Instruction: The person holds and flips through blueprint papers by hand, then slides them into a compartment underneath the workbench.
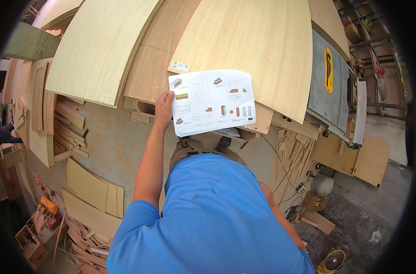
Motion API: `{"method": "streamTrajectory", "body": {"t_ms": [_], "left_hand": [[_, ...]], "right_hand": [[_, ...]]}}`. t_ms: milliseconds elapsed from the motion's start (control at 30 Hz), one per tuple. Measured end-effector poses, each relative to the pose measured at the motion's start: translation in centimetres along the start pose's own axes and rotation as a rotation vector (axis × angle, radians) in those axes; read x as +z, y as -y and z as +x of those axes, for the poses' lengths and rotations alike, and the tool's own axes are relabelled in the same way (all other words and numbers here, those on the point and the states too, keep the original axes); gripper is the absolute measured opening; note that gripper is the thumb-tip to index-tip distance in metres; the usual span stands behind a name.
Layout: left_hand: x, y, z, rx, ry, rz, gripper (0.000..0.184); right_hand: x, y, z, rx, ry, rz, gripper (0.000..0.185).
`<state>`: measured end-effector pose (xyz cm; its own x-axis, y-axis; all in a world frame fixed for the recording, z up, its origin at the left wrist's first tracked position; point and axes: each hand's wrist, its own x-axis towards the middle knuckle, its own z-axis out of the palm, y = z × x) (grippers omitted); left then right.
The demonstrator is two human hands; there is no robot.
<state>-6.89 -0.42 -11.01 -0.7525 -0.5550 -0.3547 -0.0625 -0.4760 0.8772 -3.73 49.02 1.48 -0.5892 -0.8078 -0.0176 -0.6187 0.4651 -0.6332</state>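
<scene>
My left hand (163, 108) is closed on the left edge of a white drawing sheet (212, 102), with the thumb on its face. Several small furniture drawings and coloured cabinet pictures are printed on it. Held out in front of my body, the sheet covers part of a pale plywood sheet (249, 50), which bears a small label (180, 66) near its corner. My right hand (265, 189) is low beside my blue shirt, mostly hidden by my body; its fingers cannot be made out.
To the right is a table saw (329, 84) with a yellow insert around its blade. More plywood (100, 41) lies at the left. Offcuts (82, 244) and panels (91, 187) cover the lower-left floor. A yellow bucket (332, 261) and cables (295, 211) are lower right.
</scene>
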Motion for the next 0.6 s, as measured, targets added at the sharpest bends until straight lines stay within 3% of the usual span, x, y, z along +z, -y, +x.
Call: {"method": "streamTrajectory", "body": {"t_ms": [600], "left_hand": [[0.32, -0.41, -0.17, -0.034, -0.042, 0.045, 0.034]], "right_hand": [[-0.20, 0.12, 0.17, -0.020, -0.007, -0.002, 0.021]]}}
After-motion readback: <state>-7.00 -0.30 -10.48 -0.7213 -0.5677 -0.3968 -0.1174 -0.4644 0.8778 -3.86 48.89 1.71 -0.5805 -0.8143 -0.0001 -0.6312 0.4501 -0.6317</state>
